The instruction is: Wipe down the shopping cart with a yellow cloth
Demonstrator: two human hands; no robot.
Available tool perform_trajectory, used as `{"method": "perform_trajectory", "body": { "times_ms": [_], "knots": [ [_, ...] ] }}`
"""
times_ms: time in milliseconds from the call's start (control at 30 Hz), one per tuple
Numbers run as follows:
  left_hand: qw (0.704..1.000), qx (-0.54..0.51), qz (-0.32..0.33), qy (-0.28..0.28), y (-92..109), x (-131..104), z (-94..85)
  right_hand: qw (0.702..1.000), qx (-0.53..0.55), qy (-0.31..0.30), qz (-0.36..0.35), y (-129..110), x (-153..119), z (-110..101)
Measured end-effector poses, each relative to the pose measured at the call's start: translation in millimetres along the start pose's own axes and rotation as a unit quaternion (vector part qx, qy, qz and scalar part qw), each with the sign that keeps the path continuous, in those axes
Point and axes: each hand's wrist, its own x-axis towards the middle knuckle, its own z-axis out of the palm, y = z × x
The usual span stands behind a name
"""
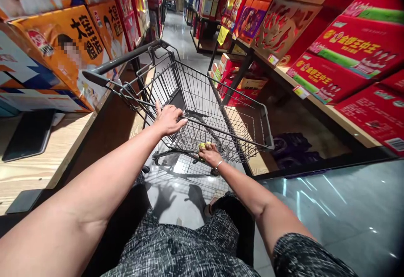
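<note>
A grey wire shopping cart (202,96) stands turned sideways in front of me, its handle toward the left. My left hand (170,119) lies over the cart's near top rail, fingers bent around it. Lower down, my right hand (210,154) is closed on a crumpled yellow-green cloth (206,145), held against or close to the cart's near wire side; whether it touches the wires I cannot tell. A thin bracelet circles my right wrist. The cart's basket shows nothing lying in it.
Shelves of orange boxes (59,54) line the left side. A dark tablet-like device (30,136) lies on a wooden ledge (71,142) there. Red boxes (350,43) are stacked on the right shelf, with purple packages (292,149) below. A tiled aisle (179,31) runs ahead.
</note>
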Motion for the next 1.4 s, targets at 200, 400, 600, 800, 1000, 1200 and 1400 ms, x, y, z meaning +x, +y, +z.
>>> {"method": "perform_trajectory", "body": {
  "times_ms": [200,400,600,800,1000,1200,1400],
  "knots": [
    [0.999,-0.030,0.002,-0.014,-6.4,-2.9,-2.2,0.984,-0.077,0.147,0.067,27.7,18.3,-92.7],
    [0.999,-0.038,0.004,0.005,-16.6,-17.8,-3.9,0.997,-0.029,0.023,0.065,3.0,-12.2,-50.9],
    [0.999,-0.038,0.003,-0.001,-19.7,-23.5,-5.2,0.985,-0.002,-0.163,0.054,-27.8,-64.0,6.0],
    [0.999,0.010,-0.026,-0.021,-10.8,-20.8,-11.2,0.990,-0.023,-0.118,0.070,-12.2,-71.6,-20.5],
    [0.997,0.024,0.030,-0.072,32.4,-13.2,-8.0,0.983,-0.093,0.121,0.101,34.4,-61.1,-95.6],
    [0.985,0.003,0.134,-0.107,76.4,-3.5,10.2,0.984,-0.100,0.052,0.136,36.1,-91.0,-61.2],
    [0.987,0.004,0.138,-0.083,80.7,-3.2,24.4,0.970,-0.065,-0.125,0.200,25.2,-137.3,9.5]
  ]
}}
